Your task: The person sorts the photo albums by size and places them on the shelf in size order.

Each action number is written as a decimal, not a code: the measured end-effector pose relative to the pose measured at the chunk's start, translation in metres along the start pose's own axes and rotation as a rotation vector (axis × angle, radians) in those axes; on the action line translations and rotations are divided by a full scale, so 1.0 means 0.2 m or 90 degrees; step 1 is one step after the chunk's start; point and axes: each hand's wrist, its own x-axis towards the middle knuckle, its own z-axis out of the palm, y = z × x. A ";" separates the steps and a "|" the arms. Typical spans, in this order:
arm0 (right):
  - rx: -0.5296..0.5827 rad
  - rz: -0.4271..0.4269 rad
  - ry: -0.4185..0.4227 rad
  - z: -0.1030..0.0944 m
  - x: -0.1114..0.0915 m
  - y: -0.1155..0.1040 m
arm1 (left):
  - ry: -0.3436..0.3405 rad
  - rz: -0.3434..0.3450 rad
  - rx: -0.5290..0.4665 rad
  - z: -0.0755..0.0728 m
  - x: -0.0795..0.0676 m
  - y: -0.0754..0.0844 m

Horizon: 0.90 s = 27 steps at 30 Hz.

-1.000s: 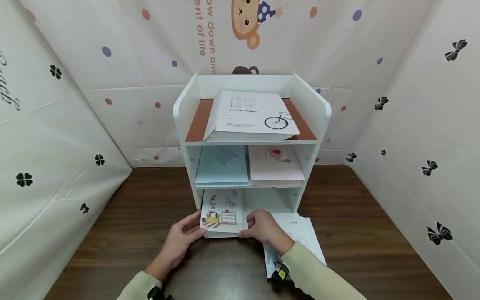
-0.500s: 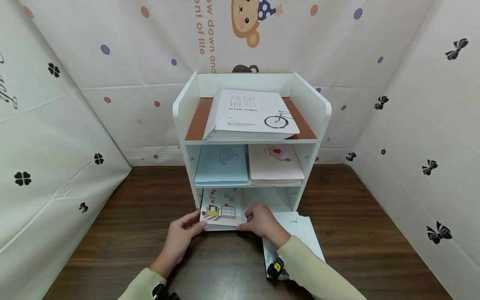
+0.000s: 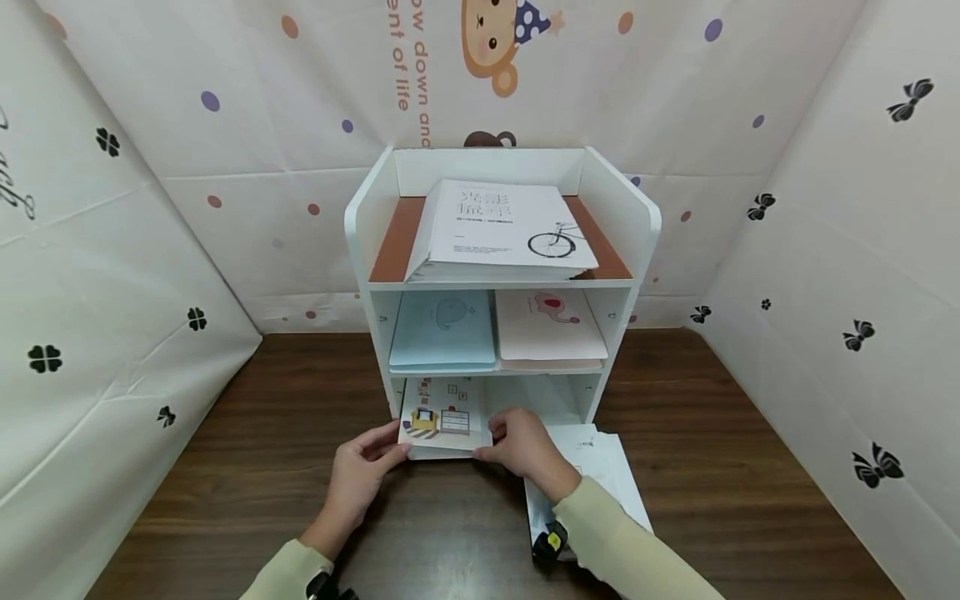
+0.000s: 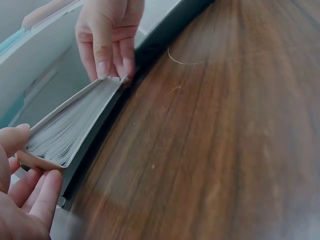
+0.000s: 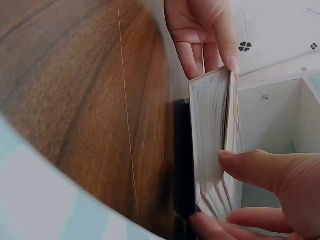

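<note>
A thick white book point(image 3: 442, 412) with small cartoon drawings on its cover lies in the left part of the bottom compartment, its front edge near the shelf's front. My left hand point(image 3: 360, 479) grips its front left corner, thumb on top and fingers at the side and below. On the opposite corner my right hand point(image 3: 521, 446) pinches the book, its thumb against the page edges in the right wrist view. The page block point(image 4: 72, 122) faces the left wrist camera between both hands. A white booklet point(image 3: 603, 467) lies on the table under the right forearm, partly covered by it.
The white shelf unit point(image 3: 621, 333) stands against the patterned cloth backdrop point(image 3: 285, 192). On its top sits a stack of white books point(image 3: 510, 225). Blue notebooks point(image 3: 442, 333) and pink notebooks point(image 3: 555, 333) fill the middle level. Brown wooden table point(image 3: 742, 483) surrounds it.
Over the last second the book has slid a little deeper into the bottom compartment, with both hands following it. In the last half second it has barely moved.
</note>
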 end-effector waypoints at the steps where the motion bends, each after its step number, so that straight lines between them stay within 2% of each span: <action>1: 0.009 -0.002 0.007 0.00 -0.01 0.00 | 0.001 0.012 0.002 0.00 0.00 0.00; 6: 0.081 -0.012 0.024 -0.02 -0.01 0.01 | 0.019 0.061 0.051 -0.01 -0.01 0.01; 9: 0.143 -0.006 0.008 -0.03 -0.01 0.03 | 0.043 0.060 0.099 -0.02 -0.02 0.02; 15: 0.255 0.040 -0.061 -0.03 -0.02 0.04 | 0.038 0.041 0.082 -0.03 -0.05 0.02; 18: 0.255 0.035 -0.059 -0.03 -0.02 0.04 | 0.021 0.037 0.072 -0.03 -0.05 0.02; 24: 0.169 -0.022 -0.030 -0.01 0.00 0.04 | 0.013 0.043 0.085 -0.03 -0.01 0.01; 27: 0.149 -0.033 -0.021 0.00 0.00 0.04 | 0.009 0.048 0.101 -0.03 0.01 0.00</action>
